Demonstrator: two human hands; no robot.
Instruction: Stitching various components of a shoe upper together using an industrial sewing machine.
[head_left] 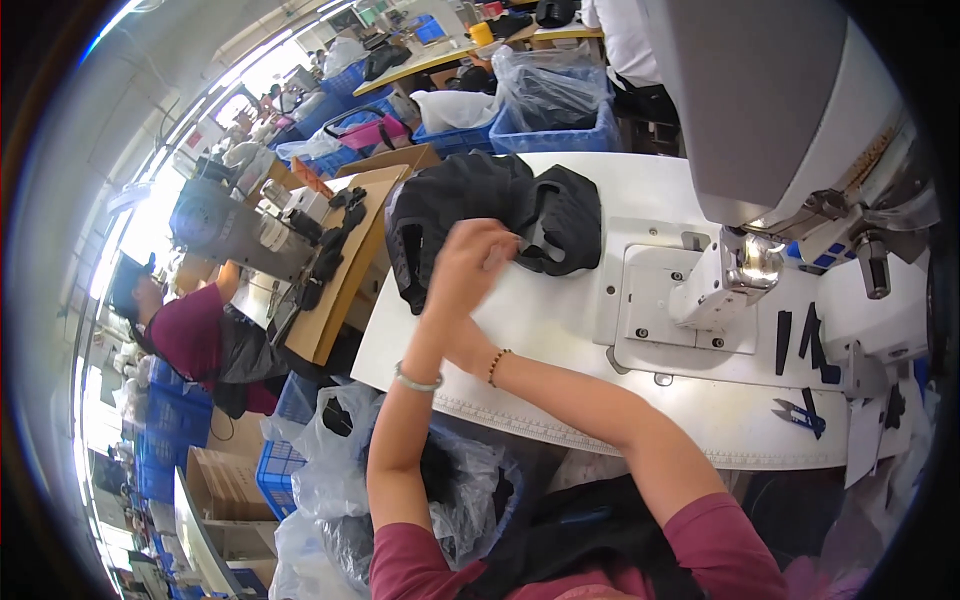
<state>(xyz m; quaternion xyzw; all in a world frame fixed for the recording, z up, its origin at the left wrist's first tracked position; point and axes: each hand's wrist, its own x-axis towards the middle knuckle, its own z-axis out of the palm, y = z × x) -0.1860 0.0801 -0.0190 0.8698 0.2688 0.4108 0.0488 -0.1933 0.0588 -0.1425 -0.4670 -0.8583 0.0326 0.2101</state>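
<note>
Both hands meet near the centre of the white worktable [560, 330], at the near edge of a pile of black fabric pieces [500, 215]. The left hand [462, 268], wrist ringed by a thin silver bracelet [417, 381], lies uppermost with its fingers curled loosely downward; whether it grips any fabric cannot be told, since its palm faces away. The right hand [455, 335] is almost wholly hidden beneath the left, only its wrist with a beaded bracelet [497, 365] showing, so its state cannot be told either. The black fabric pieces lie touching the left hand at its 12 to 2 o'clock side, heaped on the table, one padded piece [565, 220] spread toward 2 o'clock. At 3 o'clock from the hands stands a grey-and-white sewing machine [780, 150], its metal needle area [750, 262] over a white bed plate [660, 300]. Farther out at 4 o'clock, narrow black strips [808, 335] lie on the table, and blue-handled thread snips [800, 413] rest near the table's front edge. At 6 o'clock, below the table edge, a clear plastic bag [340, 470] holds dark pieces. At 10 o'clock a cardboard board [350, 260] carries more small black parts, and beyond it at 9 o'clock another person in a maroon top [185, 335] sits at a second machine [225, 230]. At 12 o'clock, past the table, blue plastic crates [555, 135] hold bagged dark material.
</note>
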